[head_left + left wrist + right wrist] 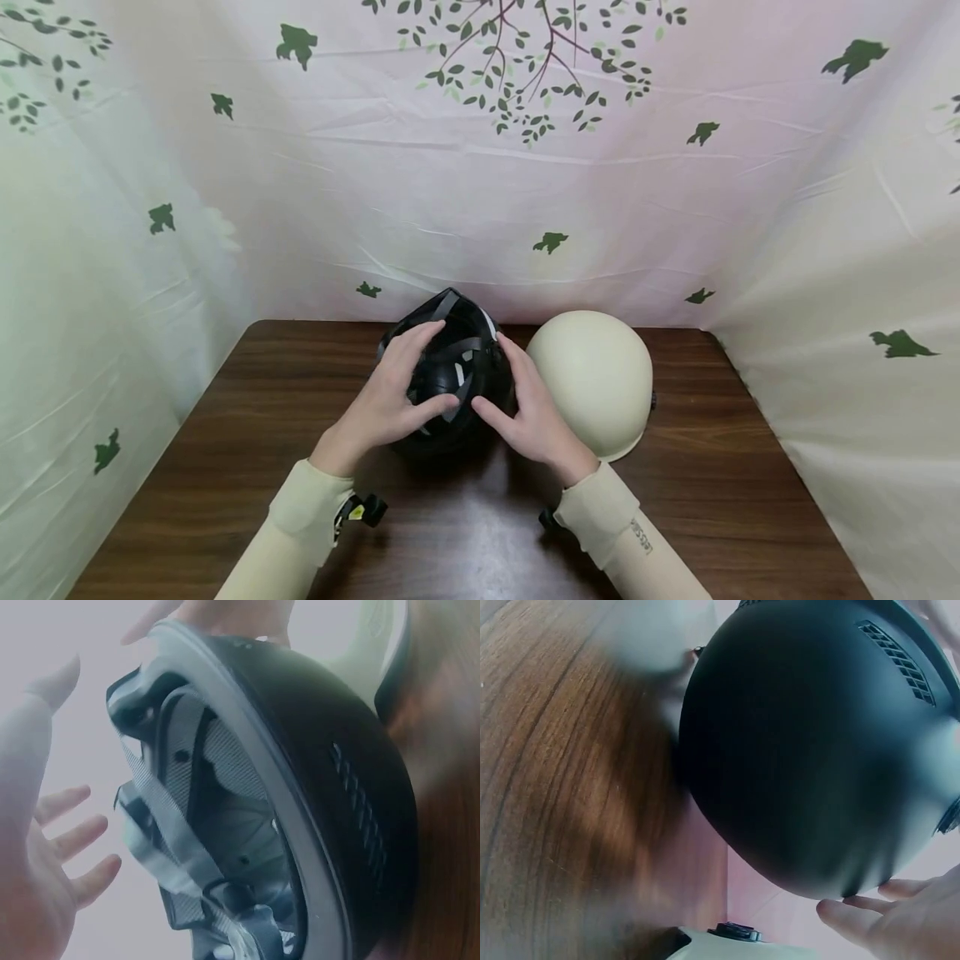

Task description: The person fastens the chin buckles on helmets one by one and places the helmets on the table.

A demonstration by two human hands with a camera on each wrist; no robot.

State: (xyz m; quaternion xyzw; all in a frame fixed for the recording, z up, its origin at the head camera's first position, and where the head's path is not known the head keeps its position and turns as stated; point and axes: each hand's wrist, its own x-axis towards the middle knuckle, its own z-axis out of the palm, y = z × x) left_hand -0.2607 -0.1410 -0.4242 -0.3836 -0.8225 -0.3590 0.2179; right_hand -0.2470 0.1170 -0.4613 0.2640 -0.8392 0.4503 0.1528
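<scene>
A black helmet (427,375) is between my hands on the dark wooden table, its hollow side turned up toward the head view. Grey straps (169,817) and padding show inside it in the left wrist view. My left hand (390,396) is spread over its left side; in the left wrist view the fingers (82,840) are straight and apart from the rim. Along its right side lies my right hand (532,408), thumb spread from the fingers. In the right wrist view, the fingertips (847,915) reach the smooth outer shell, which has a vent grille.
A cream helmet (592,379) sits dome up just right of the black one, close to my right hand. The wooden table (480,542) ends at the back against a white cloth (465,208) printed with leaves and birds. Cloth also hangs at both sides.
</scene>
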